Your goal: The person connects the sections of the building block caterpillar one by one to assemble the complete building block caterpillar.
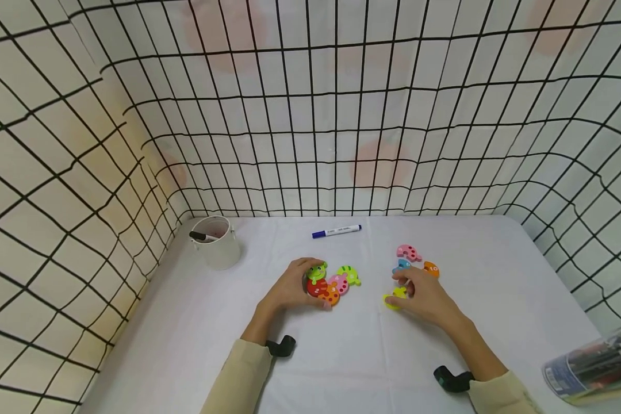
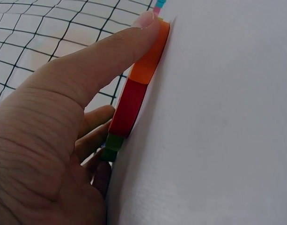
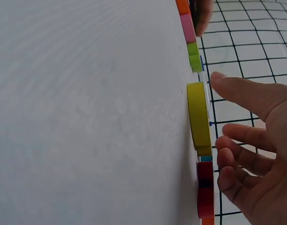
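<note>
Joined puzzle pieces form a curved row in the head view: a green smiling head [image 1: 317,272], a red piece [image 1: 315,287], an orange one [image 1: 329,295], a pink one [image 1: 339,283] and a green end [image 1: 348,273]. Round the row's left side curls the left hand [image 1: 292,286], thumb at the orange piece [image 2: 150,58] and fingers by the head. The right hand [image 1: 426,296] hovers over a yellow piece [image 1: 396,299], thumb and fingers apart; the right wrist view shows a gap between this hand [image 3: 267,140] and the yellow piece [image 3: 198,117].
Beyond the right hand lie loose pink [image 1: 406,252], blue [image 1: 401,265] and orange [image 1: 432,268] pieces; a red piece [image 3: 205,187] shows from the right wrist. A blue-capped marker [image 1: 336,231] lies behind. A white bucket [image 1: 219,250] stands left, a clear pen container [image 1: 592,365] right. Black netting [image 1: 336,129] surrounds the table.
</note>
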